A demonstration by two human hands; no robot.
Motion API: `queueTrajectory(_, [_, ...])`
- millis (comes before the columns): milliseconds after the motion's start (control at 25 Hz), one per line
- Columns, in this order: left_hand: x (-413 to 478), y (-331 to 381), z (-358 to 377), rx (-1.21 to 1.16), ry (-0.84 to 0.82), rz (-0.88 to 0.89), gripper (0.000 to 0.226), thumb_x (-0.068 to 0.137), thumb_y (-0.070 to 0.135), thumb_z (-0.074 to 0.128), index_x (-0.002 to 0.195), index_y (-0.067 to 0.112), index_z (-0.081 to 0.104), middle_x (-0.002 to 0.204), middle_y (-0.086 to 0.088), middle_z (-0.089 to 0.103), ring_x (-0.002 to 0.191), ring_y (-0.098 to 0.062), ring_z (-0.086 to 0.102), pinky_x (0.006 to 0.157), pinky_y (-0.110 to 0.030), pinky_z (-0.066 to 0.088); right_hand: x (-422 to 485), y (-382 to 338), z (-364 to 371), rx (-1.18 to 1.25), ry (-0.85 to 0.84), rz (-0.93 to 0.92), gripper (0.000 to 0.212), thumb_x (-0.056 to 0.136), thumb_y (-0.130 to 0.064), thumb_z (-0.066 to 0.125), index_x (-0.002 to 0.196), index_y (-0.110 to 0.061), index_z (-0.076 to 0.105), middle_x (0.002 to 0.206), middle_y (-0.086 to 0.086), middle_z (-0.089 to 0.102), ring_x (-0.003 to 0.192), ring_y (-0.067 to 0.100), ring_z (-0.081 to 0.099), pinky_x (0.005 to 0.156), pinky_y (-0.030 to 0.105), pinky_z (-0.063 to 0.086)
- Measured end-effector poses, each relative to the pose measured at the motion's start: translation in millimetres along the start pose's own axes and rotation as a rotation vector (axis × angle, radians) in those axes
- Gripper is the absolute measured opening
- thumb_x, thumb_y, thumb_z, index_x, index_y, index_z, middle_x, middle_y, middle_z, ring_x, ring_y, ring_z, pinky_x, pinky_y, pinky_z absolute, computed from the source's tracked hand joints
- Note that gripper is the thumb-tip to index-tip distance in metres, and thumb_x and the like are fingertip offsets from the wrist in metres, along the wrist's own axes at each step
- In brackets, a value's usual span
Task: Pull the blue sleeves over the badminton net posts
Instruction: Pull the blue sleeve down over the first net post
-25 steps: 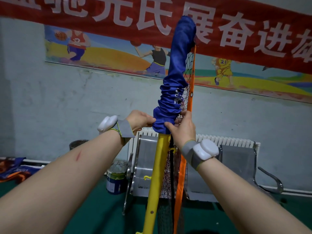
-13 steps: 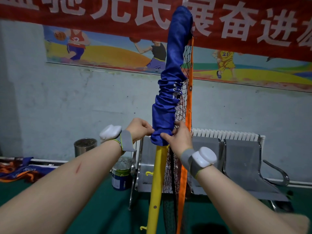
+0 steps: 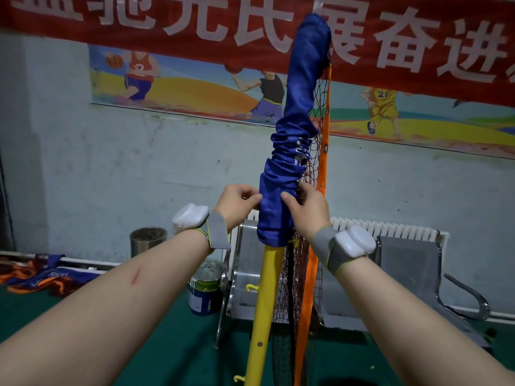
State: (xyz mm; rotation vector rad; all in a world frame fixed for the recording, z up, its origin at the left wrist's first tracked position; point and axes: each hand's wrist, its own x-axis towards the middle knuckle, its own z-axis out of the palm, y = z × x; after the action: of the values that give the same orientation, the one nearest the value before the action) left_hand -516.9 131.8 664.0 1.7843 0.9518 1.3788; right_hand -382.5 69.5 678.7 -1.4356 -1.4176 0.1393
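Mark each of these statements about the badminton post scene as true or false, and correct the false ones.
1. Both hands hold the blue sleeve. True: the left hand and right hand each have a grip on its lower part.
2. The sleeve already covers the whole yellow post. False: bare yellow post shows below the sleeve's hem.
3. The sleeve is bunched in folds partway up. True.
4. The paint can stands on the metal bench. False: it stands on the green floor beside the bench.
5. The banner behind is green. False: it is red with white characters.
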Motion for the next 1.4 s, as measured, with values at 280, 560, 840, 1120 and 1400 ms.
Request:
queueTrajectory(280, [-6,-21,14,0.113,-0.094,-0.007,0.012,0.087,0.0,0.055,0.077,0.0,0.061,0.061,-0.002,0.058,0.042,0.007,0.054,0.052,-0.004,0.043,-8,15,-2,-0.036,-0.077,0.02,0.036,0.086,-0.023,0.063,0.116,-0.003,0.06,0.112,0.012,0.066,0.106,0.026,0.059,0.095,0.033,0.044])
queueTrajectory(560, [-9,-32,17,0.214,-0.169,-0.028,0.012,0.086,-0.001,0.055,0.078,0.0,0.065,0.06,-0.002,0.059,0.042,0.009,0.053,0.049,-0.002,0.038,-19,27,0,-0.093,-0.127,0.02,0.036,0.084,-0.021,0.065,0.113,-0.001,0.062,0.113,0.014,0.065,0.107,0.028,0.058,0.096,0.034,0.043])
queueTrajectory(840, [-13,-2,7,-0.094,-0.068,-0.118,0.016,0.089,-0.001,0.05,0.101,0.003,0.059,0.077,-0.003,0.058,0.067,-0.009,0.054,0.047,-0.001,0.039,-7,17,-7,-0.057,-0.215,0.061,0.055,0.076,-0.027,0.073,0.122,-0.005,0.054,0.12,0.009,0.061,0.111,0.025,0.057,0.099,0.04,0.044])
queueTrajectory(1120, [5,10,3,0.043,0.041,0.045,0.008,0.086,0.005,0.058,0.081,0.002,0.064,0.064,-0.001,0.058,0.046,0.007,0.053,0.053,-0.004,0.041,16,5,-11,0.08,-0.067,0.032,0.035,0.077,-0.028,0.071,0.101,-0.004,0.066,0.097,0.01,0.069,0.092,0.026,0.064,0.089,0.047,0.05])
queueTrajectory(1400, [-6,-21,15,0.177,-0.058,-0.018,0.027,0.085,0.008,0.061,0.059,0.013,0.057,0.061,-0.004,0.058,0.058,-0.011,0.054,0.063,-0.016,0.044,0,21,-8,0.068,-0.164,0.081,0.032,0.079,-0.019,0.071,0.104,0.0,0.065,0.093,0.007,0.066,0.085,0.017,0.058,0.083,0.03,0.049])
